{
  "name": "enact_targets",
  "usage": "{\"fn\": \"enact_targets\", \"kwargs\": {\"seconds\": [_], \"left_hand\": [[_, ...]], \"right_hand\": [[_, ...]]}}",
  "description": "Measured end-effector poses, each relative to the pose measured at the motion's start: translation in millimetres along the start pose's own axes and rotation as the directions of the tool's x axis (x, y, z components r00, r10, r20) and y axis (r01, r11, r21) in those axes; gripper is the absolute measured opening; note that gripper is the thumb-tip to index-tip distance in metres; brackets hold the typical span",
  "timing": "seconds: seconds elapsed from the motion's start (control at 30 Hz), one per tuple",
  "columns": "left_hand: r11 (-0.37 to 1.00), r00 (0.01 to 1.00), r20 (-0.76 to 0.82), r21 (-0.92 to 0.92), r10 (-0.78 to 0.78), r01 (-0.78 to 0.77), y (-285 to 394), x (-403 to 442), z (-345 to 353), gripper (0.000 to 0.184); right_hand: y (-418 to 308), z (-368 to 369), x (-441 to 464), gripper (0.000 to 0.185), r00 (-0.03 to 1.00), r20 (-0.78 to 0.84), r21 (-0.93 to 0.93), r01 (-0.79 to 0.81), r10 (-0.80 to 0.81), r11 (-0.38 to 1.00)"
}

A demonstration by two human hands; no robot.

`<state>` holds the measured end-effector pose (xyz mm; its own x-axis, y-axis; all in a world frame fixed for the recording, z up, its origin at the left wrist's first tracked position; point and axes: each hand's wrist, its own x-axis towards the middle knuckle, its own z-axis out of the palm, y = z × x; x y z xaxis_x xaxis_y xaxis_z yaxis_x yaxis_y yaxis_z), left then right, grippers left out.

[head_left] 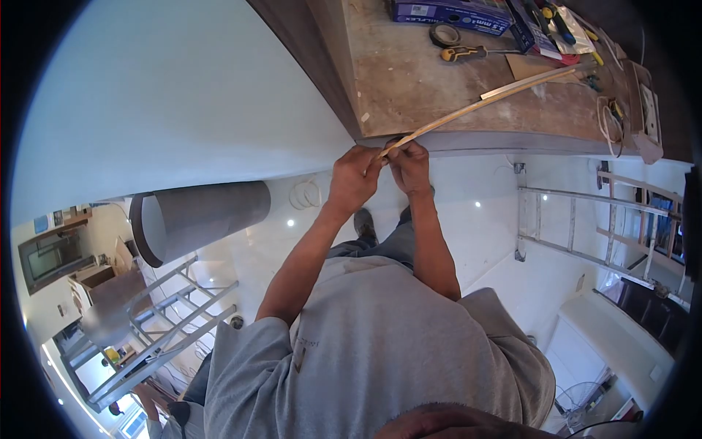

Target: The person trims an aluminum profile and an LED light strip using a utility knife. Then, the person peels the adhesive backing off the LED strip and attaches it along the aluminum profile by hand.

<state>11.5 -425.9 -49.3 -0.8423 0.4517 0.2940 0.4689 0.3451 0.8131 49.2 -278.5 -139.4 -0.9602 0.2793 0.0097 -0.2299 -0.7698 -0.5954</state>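
A long, thin, light-brown wooden strip [468,110] runs from my hands across the brown worktop to its far right side. My left hand [354,179] is closed on the near end of the strip, just past the worktop's front edge. Close beside it, my right hand [411,170] also pinches the strip, its fingers bent and partly hidden. Whether anything small sits between the fingertips, I cannot make out. Next to the long strip lies a shorter pale strip [508,86] on the worktop.
On the worktop [417,91] are a yellow-handled screwdriver [464,53], a tape roll [444,34] and a purple box [453,14]. A dark panel edge [307,55] rises at left. Ladders [175,314] stand on both sides, a grey cylinder [208,219] at left. Another person's arm [148,399] shows lower left.
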Motion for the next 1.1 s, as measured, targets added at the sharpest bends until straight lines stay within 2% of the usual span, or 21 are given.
{"fn": "enact_targets", "kwargs": {"seconds": [0.1,0.23,0.33,0.4,0.43,0.5,0.53,0.57,0.6,0.63,0.67,0.7,0.73,0.77,0.8,0.83,0.87,0.93,0.97,1.03,1.1], "left_hand": [[0.999,1.000,0.004,0.032,0.011,-0.011,-6,-4,-3,0.012],[0.999,1.000,-0.012,0.041,0.008,-0.008,-7,-6,-2,0.012],[1.000,1.000,-0.010,0.026,0.005,-0.005,-8,-5,-3,0.012],[1.000,1.000,-0.008,0.019,0.006,-0.005,-9,-4,-1,0.013],[0.999,0.999,-0.008,0.020,0.032,-0.032,-11,-5,3,0.013],[0.993,0.994,-0.001,0.042,0.108,-0.108,-22,-8,6,0.015],[0.985,0.987,0.010,0.060,0.159,-0.159,-28,-8,9,0.017],[0.989,0.991,0.030,0.067,0.132,-0.134,-28,-10,9,0.019],[0.991,0.994,0.043,0.081,0.103,-0.106,-28,-12,11,0.020],[0.984,0.987,0.043,0.075,0.156,-0.159,-39,-14,19,0.022],[0.992,0.994,0.061,0.086,0.093,-0.098,-38,-15,22,0.020],[0.992,0.994,0.076,0.090,0.083,-0.090,-32,-14,17,0.017],[0.987,0.990,0.017,0.072,0.140,-0.141,-40,-15,21,0.013],[0.966,0.978,0.026,0.152,0.208,-0.210,-48,-15,24,0.009],[0.961,0.969,-0.004,0.129,0.249,-0.246,-46,-13,21,0.005],[0.971,0.981,0.025,0.140,0.192,-0.193,-42,-12,18,0.003],[0.965,0.979,0.016,0.165,0.205,-0.205,-39,-11,13,0.003],[0.982,0.994,0.099,0.174,0.055,-0.072,-32,-8,9,0.003],[0.979,0.994,0.093,0.185,0.063,-0.080,-26,-8,9,0.003],[0.999,1.000,-0.001,0.051,0.015,-0.014,-21,-9,3,0.007],[0.999,1.000,0.000,0.042,0.003,-0.003,-21,-11,-1,0.007]], "right_hand": [[3,-10,1,0.012,1.000,-0.016,-0.051,-0.016,0.015,0.999],[-1,-4,-1,0.014,1.000,-0.007,-0.024,-0.031,0.031,0.999],[-6,4,-4,0.017,0.993,-0.046,-0.029,-0.113,0.111,0.993],[-5,5,-7,0.019,0.989,-0.069,-0.178,-0.137,0.127,0.974],[-6,-1,-9,0.019,0.989,-0.062,-0.174,-0.144,0.135,0.974],[0,-17,-7,0.020,0.998,-0.027,-0.468,-0.060,0.054,0.881],[-5,-1,-10,0.018,0.998,-0.062,-0.381,-0.055,0.034,0.923],[-3,-16,-7,0.016,0.997,-0.053,-0.434,-0.071,0.053,0.898],[1,-21,-6,0.015,0.997,-0.079,-0.528,-0.046,0.005,0.848],[-1,-18,-6,0.012,0.995,-0.099,-0.485,-0.063,0.017,0.872],[8,-46,-3,0.010,0.996,-0.083,-0.627,-0.031,-0.027,0.779],[9,-46,-2,0.012,0.995,-0.102,-0.574,-0.045,-0.017,0.818],[13,-53,-2,0.012,0.996,-0.086,-0.553,-0.054,0.008,0.832],[15,-56,2,0.011,0.995,-0.065,-0.449,-0.099,0.078,0.888],[18,-51,2,0.010,0.996,-0.064,-0.364,-0.081,0.062,0.928],[18,-43,3,0.009,0.998,-0.036,-0.307,-0.065,0.057,0.949],[16,-39,3,0.010,0.998,-0.026,-0.294,-0.068,0.063,0.953],[20,-42,7,0.011,0.998,0.027,-0.246,-0.045,0.053,0.968],[18,-43,7,0.011,0.998,0.040,-0.239,-0.037,0.048,0.970],[18,-42,6,0.013,0.997,-0.003,-0.245,-0.078,0.079,0.966],[19,-44,6,0.014,0.997,-0.005,-0.235,-0.079,0.080,0.969]]}}
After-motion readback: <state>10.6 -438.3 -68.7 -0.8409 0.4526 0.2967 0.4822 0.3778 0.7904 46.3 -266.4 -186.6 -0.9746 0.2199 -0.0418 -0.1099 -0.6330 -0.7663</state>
